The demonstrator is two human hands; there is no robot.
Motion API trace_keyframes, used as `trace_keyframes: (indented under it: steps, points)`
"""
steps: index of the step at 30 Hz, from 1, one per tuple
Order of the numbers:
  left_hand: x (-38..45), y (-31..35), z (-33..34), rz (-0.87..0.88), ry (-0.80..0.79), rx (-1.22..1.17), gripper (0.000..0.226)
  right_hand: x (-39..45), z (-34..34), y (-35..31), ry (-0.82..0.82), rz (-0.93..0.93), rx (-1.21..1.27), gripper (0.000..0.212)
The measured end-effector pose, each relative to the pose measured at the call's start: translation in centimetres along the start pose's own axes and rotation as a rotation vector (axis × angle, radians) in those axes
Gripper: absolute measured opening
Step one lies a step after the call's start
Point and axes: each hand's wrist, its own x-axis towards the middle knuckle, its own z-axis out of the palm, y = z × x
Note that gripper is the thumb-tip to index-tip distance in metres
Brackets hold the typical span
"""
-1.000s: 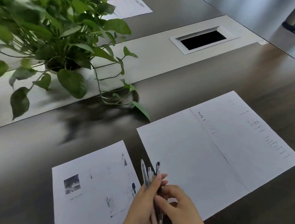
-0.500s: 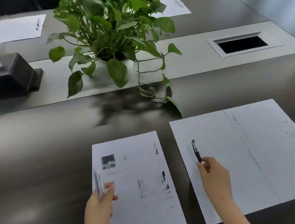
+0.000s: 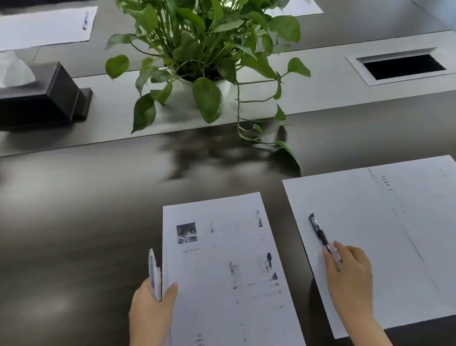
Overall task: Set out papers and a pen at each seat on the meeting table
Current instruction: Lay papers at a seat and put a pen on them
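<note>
**Pen going down on right-hand paper, spare pens held at left**

Right hand (image 3: pixel 349 269) lying on the large sheet (image 3: pixel 365 243) at near right of the table (image 3: pixel 59 215), fingers curled over the near end of a black pen (image 3: pixel 319 232), gripping it lightly. Pen lying flat on the left part of that sheet, tip end pointing far and slightly left. Second sheet (image 3: pixel 440 223) overlapping the right part of the large sheet, faint print along its left edge.

Left hand (image 3: pixel 150 309) sitting at the left edge of the printed paper stack (image 3: pixel 225 283), fingers wrapped around a bundle of spare pens (image 3: pixel 153 273), thumb pressing onto the stack's edge. Bundle standing nearly upright, pointing far. Stack lying near centre, just left of the large sheet, not touching it; small photo printed at its far left corner.

Sitting on the lighter centre strip of the table: potted plant (image 3: pixel 205 50) with a vine trailing toward the large sheet, black tissue box (image 3: pixel 27 99) at left with a tissue sticking up, open cable hatch (image 3: pixel 402 66) at right.

Lying at far side: far left paper (image 3: pixel 38 29) with a pen (image 3: pixel 85 21) on its right edge; far right paper (image 3: pixel 300 1) partly hidden behind leaves, something pen-like on it, too blurred to tell.
</note>
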Motion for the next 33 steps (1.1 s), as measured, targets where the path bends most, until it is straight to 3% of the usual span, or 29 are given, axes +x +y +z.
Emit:
trace_keyframes:
  steps: [3,5,7,9,13,15,18,22,27,33]
  points:
    - [-0.1,0.3,-0.1,0.037,-0.001,0.03,0.027,-1.6,-0.2,-1.0,-0.022,-0.04,0.031,0.037]
    - [-0.2,0.6,-0.1,0.049,0.016,0.061,0.034,-3.8,0.2,-2.0,-0.142,-0.124,0.075,0.036]
    - [-0.3,0.6,-0.2,0.06,0.004,0.065,0.03,-6.1,1.2,-3.0,-0.304,-0.166,0.055,0.048]
    - [-0.1,0.2,-0.4,0.059,-0.048,0.033,0.031,-7.4,2.1,-3.8,-0.374,-0.055,0.089,0.06]
    - [0.7,-0.2,-0.7,0.019,-0.166,-0.01,0.04,-8.5,3.0,-5.0,-0.389,0.084,0.18,0.062]
    - [1.2,-0.2,-1.3,0.034,-0.227,0.02,0.033,-8.9,3.3,-5.3,-0.375,0.112,0.184,0.059]
    - [1.8,-0.5,-2.6,0.121,-0.295,0.134,0.005,-9.4,3.7,-5.6,-0.364,0.176,0.213,0.055]
    - [1.5,-1.8,-3.8,0.252,-0.378,0.237,0.005,-10.8,4.0,-5.8,-0.349,0.226,0.2,0.051]
    - [-0.5,-3.7,-6.6,0.174,-0.479,-0.044,0.017,-12.6,3.6,-4.7,-0.369,0.325,0.307,0.058]
    - [-4.2,-7.8,-9.4,0.142,-0.391,-0.236,0.025,-16.0,0.7,-4.9,-0.608,0.259,0.592,0.016]
